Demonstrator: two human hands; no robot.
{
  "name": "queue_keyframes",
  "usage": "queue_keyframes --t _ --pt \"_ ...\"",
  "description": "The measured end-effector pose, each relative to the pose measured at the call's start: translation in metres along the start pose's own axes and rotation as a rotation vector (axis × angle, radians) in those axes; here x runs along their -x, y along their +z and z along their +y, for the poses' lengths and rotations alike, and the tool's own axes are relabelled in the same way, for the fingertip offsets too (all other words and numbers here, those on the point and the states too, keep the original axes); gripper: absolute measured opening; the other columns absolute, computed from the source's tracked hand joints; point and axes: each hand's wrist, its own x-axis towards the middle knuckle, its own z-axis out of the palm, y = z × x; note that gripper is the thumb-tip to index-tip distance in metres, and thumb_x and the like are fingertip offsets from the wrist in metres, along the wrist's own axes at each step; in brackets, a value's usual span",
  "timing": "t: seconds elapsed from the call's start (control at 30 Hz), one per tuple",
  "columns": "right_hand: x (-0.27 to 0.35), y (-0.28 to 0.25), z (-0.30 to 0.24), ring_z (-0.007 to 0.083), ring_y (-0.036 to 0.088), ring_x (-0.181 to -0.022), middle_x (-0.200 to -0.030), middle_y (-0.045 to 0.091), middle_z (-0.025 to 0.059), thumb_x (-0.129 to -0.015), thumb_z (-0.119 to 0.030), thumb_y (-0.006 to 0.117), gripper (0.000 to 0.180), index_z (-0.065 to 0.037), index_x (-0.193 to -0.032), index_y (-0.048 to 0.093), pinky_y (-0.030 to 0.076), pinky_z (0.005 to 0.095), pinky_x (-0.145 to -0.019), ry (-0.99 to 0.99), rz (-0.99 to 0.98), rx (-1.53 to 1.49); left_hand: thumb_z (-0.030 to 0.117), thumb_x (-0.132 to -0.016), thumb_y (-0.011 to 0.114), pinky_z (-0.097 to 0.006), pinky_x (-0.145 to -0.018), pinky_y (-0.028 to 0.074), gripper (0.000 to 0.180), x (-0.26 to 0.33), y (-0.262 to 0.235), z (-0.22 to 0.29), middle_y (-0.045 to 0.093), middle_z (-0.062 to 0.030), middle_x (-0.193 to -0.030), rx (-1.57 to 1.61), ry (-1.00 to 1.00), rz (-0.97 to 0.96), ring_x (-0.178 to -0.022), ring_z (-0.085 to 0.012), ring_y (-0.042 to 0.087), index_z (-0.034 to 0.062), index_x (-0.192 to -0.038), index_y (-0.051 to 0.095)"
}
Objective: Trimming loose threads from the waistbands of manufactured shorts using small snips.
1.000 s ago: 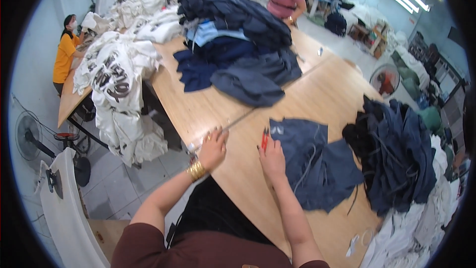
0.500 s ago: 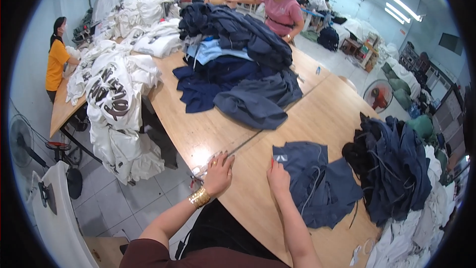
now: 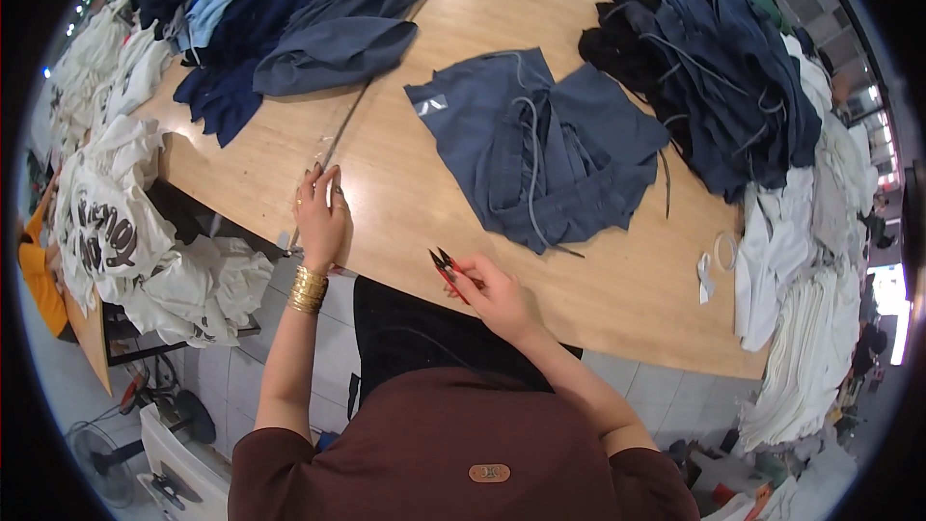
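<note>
In right hand (image 3: pixel 497 294), just below centre of frame: firm grip on red snips (image 3: pixel 449 280), dark blade tips pointing to upper left and slightly parted. Held close to near edge of desk (image 3: pixel 637 299); cannot tell from this view whether touching it. At left hand (image 3: pixel 322 217), left of centre: fingers extended, palm downward, resting on desk beside seam (image 3: pixel 349 116), with nothing seen in grasp. On same wrist: gold bracelet (image 3: pixel 309 289).

Above and to right of right hand, near but not touching: blue-grey garment (image 3: pixel 574 150), spread on desk from centre toward right of frame, rumpled, with grey drawcord (image 3: pixel 533 154) lying across it and small pale patch (image 3: pixel 431 104) at its upper left corner.

Farther out, at upper right: heap of dark blue garments (image 3: pixel 743 87) with grey cords. At upper left: heap of navy and blue-grey cloth (image 3: pixel 333 43), with light blue piece (image 3: pixel 217 10) among it. At right, on desk: white strip (image 3: pixel 705 280) and pale ring (image 3: pixel 725 251), close together. Toward lower right: stacked white garments (image 3: pixel 796 347). At far left: white garments with black print (image 3: pixel 111 232).
</note>
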Motion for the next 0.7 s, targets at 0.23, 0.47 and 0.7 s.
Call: queue_keyframes --t 0.23,0.47,0.7 --pt "0.046 -0.046 0.006 0.0100 0.057 -0.076 -0.089 0.060 0.0074 -0.093 -0.002 0.043 0.025 -0.001 -0.118 0.046 0.048 0.0234 -0.068 0.168 0.015 -0.321 0.011 -0.083 0.053 -0.044 -0.102 0.028 0.041 0.005 0.005 0.000 0.046 -0.0100 -0.131 -0.034 0.032 -0.040 -0.125 -0.0319 0.038 0.0167 -0.123 0.051" --pt "0.032 -0.120 -0.015 0.0005 0.037 -0.054 -0.073 0.049 -0.0053 -0.092 -0.015 0.051 0.021 -0.006 -0.110 0.057 0.029 0.0166 -0.046 0.167 0.570 0.039 0.012 -0.083 0.052 -0.045 -0.104 0.027 0.044 0.001 0.001 0.001 0.045 -0.0103 -0.133 -0.095 0.041 -0.069 -0.127 -0.0317 0.036 0.0169 -0.126 0.048" --pt "-0.029 -0.185 0.007 0.0092 0.047 -0.058 -0.060 0.051 -0.0002 -0.083 -0.016 0.064 0.018 -0.001 -0.091 0.063 0.038 0.0235 -0.055 0.175 0.764 0.251 0.003 -0.077 0.057 -0.041 -0.098 0.033 0.036 -0.006 -0.009 0.037 0.051 -0.0110 -0.123 -0.032 0.264 0.041 -0.117 -0.0301 0.045 0.0119 -0.112 0.060"
